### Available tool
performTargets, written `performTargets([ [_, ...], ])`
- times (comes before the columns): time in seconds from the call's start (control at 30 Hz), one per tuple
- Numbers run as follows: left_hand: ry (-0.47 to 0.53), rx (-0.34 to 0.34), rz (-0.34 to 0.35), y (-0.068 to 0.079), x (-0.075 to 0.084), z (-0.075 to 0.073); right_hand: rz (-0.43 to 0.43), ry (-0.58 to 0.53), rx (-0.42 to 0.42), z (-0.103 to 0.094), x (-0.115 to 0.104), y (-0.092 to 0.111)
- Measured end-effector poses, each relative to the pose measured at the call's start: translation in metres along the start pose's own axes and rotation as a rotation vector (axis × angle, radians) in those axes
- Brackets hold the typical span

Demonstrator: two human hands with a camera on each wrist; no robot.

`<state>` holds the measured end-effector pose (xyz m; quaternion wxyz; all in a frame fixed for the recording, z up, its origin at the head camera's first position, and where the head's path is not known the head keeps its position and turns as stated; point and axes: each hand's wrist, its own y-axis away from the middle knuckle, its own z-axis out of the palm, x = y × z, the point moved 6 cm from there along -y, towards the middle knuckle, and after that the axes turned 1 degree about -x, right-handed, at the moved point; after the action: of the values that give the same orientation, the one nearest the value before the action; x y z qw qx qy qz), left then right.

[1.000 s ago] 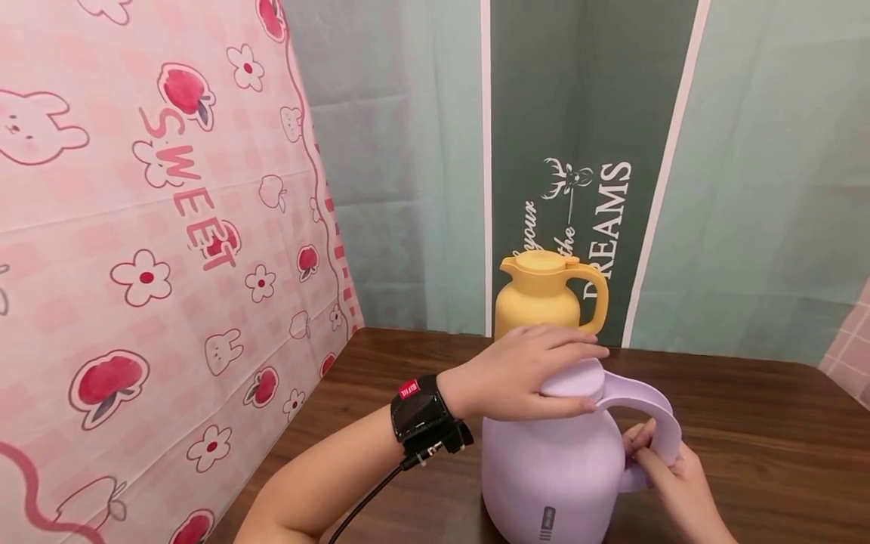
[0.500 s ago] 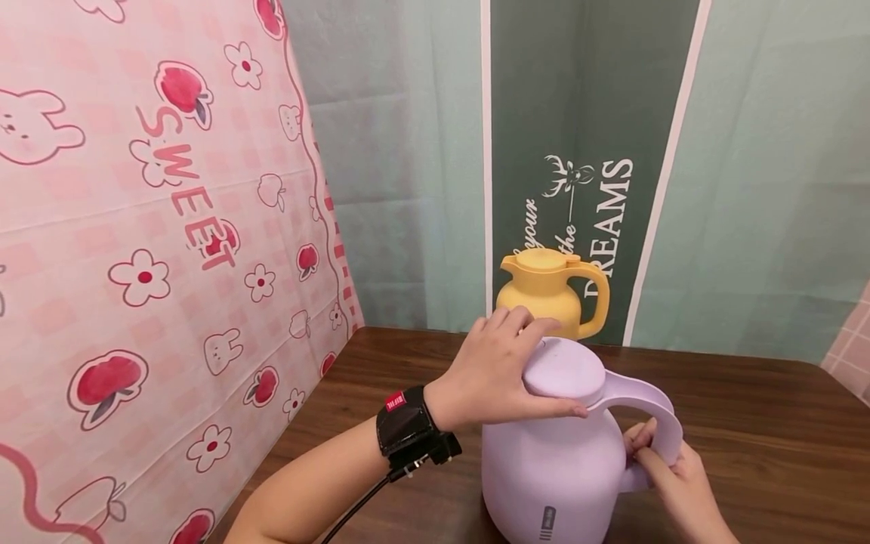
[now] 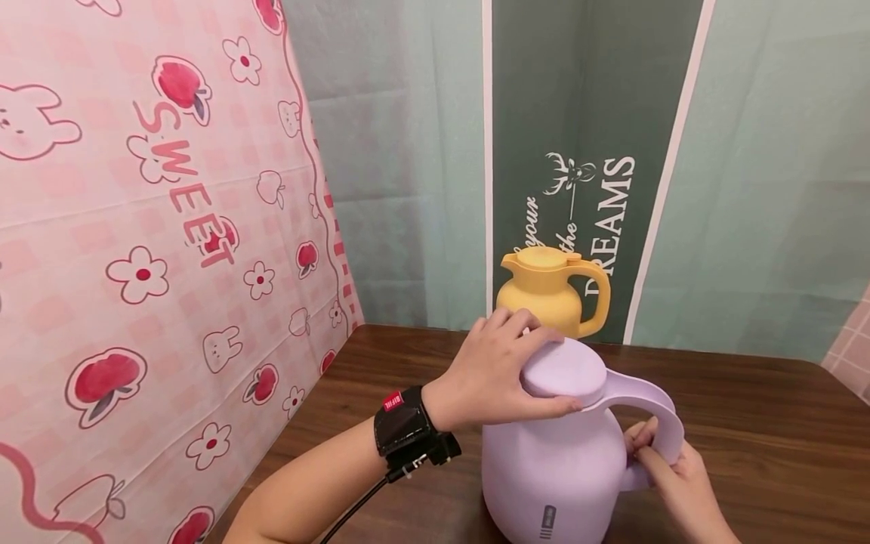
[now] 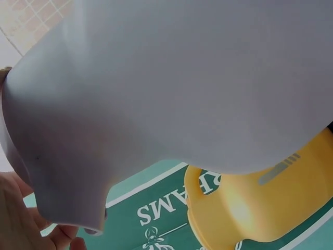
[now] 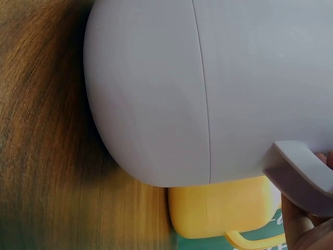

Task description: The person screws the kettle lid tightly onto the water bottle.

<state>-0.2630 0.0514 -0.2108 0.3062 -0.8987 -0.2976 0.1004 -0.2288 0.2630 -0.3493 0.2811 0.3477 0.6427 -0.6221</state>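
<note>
A lilac thermos jug (image 3: pixel 552 468) stands upright on the wooden table, its handle toward the right. My left hand (image 3: pixel 492 374) grips the left side of its round lid (image 3: pixel 567 369), the thumb along the near rim and the fingers over the far side. With my right hand (image 3: pixel 680 472) I hold the lower part of the jug's handle (image 3: pixel 669 423). In the left wrist view the jug's body (image 4: pixel 182 78) fills most of the picture, with left fingers (image 4: pixel 62 234) at its neck. The right wrist view shows the jug's base on the table and right fingers (image 5: pixel 307 229) around the handle.
Behind the lilac jug is a yellow thermos jug (image 3: pixel 540 298), handle also to the right, partly hidden by my left hand. Pink printed cloth (image 3: pixel 170 302) hangs on the left, green cloth (image 3: pixel 421 189) at the back. The brown table (image 3: pixel 761 438) extends to the right.
My left hand has drawn back leftward from over the lid's top to its left rim, so the lid's top now shows. The right hand and the jug have stayed in place.
</note>
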Motion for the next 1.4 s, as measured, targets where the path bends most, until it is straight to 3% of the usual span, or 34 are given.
performTargets([
  [0.3,0.015,-0.058,0.046,0.003,0.003,0.001,-0.011,-0.005,0.001,0.001,0.000,0.001],
  [0.5,0.089,-0.131,0.054,0.003,0.003,0.004,-0.006,-0.004,0.009,0.001,0.001,0.001],
  [0.67,0.181,-0.196,0.022,0.000,0.002,0.007,-0.011,-0.027,0.010,0.001,0.000,0.001],
  [0.8,0.234,-0.134,-0.035,-0.005,0.001,0.007,0.044,0.050,0.044,0.000,0.002,0.001],
  [0.97,0.223,-0.027,-0.079,-0.007,0.000,0.006,0.140,0.179,0.092,-0.002,0.005,0.003],
  [1.13,0.307,-0.059,-0.087,-0.004,-0.002,0.007,0.187,0.122,0.118,-0.002,0.007,0.003],
  [1.4,0.323,-0.103,0.007,0.002,-0.003,0.006,0.197,0.220,0.128,-0.003,0.006,0.001],
])
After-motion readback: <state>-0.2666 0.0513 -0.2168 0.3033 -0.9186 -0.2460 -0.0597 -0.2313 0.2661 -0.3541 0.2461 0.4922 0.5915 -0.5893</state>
